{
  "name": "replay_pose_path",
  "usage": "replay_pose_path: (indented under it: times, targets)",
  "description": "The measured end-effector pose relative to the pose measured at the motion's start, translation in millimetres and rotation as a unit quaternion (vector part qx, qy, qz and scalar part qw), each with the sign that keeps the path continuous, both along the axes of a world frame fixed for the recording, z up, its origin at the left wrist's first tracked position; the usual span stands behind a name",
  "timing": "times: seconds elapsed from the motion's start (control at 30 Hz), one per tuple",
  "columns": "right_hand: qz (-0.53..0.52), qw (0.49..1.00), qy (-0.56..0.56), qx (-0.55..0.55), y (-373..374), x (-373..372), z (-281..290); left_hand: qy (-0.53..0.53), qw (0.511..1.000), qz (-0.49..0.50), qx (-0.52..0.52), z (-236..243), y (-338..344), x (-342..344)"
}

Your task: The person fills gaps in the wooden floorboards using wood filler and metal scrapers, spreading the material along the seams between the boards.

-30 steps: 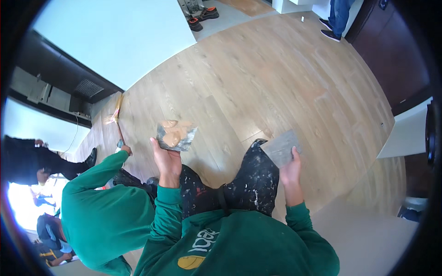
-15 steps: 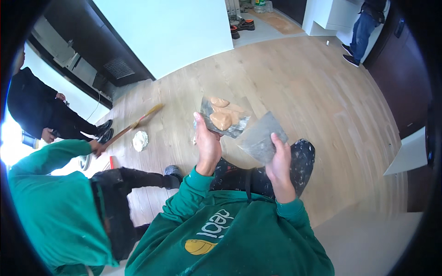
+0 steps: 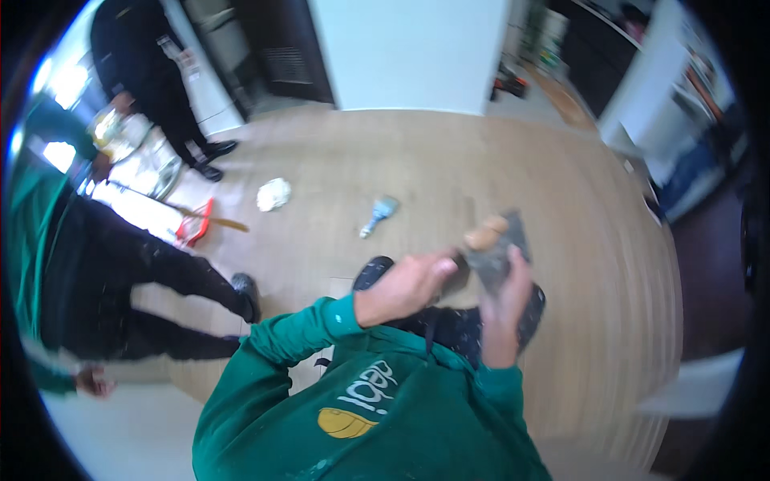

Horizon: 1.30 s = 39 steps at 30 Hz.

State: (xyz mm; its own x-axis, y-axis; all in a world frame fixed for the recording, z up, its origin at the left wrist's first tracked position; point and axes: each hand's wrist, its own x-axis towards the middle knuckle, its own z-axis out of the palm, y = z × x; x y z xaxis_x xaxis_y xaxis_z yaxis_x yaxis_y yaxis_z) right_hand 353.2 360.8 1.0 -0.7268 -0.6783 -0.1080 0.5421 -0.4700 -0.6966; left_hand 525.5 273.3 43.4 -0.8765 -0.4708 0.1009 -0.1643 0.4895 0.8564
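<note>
My right hand (image 3: 507, 297) grips a thin grey square scraper plate (image 3: 513, 234). A mound of tan putty (image 3: 486, 233) sits on that plate. Close beside it, my left hand (image 3: 411, 285) is closed around a second scraper plate (image 3: 457, 277), which appears dark and nearly edge-on. Motion blurs both plates, and I cannot tell whether they touch. Beyond my hands, a flat tool with a blue-grey head and short handle (image 3: 378, 215) lies on the floor.
A co-worker in green (image 3: 36, 208) stands at left, holding a broom (image 3: 228, 224) by a red dustpan (image 3: 195, 224). Another person in black (image 3: 144, 72) stands behind. A crumpled white lump (image 3: 273, 194) lies on the wood floor (image 3: 337, 152). Dark shoes (image 3: 510, 82) sit by the far wall.
The putty has gone from the left-hand plate to the right-hand one. My left hand has turned and come across toward the right. The view has shifted; the co-worker's broom now reaches the dustpan.
</note>
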Motion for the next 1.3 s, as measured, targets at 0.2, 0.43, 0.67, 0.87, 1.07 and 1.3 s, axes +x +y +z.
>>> replay_pose_path:
  times: [0.2,0.43,0.67,0.87,1.07,1.3]
  targets:
    - [0.090,0.982,0.044,-0.161,39.9,-23.0,30.6,0.057,0.880,0.087,0.464,-22.1,-10.7,14.9]
    - [0.051,0.680,0.679,-0.272,38.4,1.0,45.0,0.248,0.591,0.002,0.768,-27.3,-1.6,-4.7]
    - [0.130,0.472,0.851,-0.190,9.5,0.4,62.9,0.303,0.671,0.071,0.673,-16.0,0.9,6.5]
    - [0.087,0.430,0.897,-0.055,-13.0,-41.0,43.4,0.266,0.673,0.103,0.683,-26.0,1.3,20.1]
    - [0.032,0.628,0.764,0.145,-14.4,-69.2,50.6,0.380,0.646,0.139,0.648,-15.2,-16.4,23.6]
    - [0.293,0.951,-0.011,0.101,-0.6,-5.9,127.8,0.591,0.737,0.300,0.129,-63.9,-43.7,3.4]
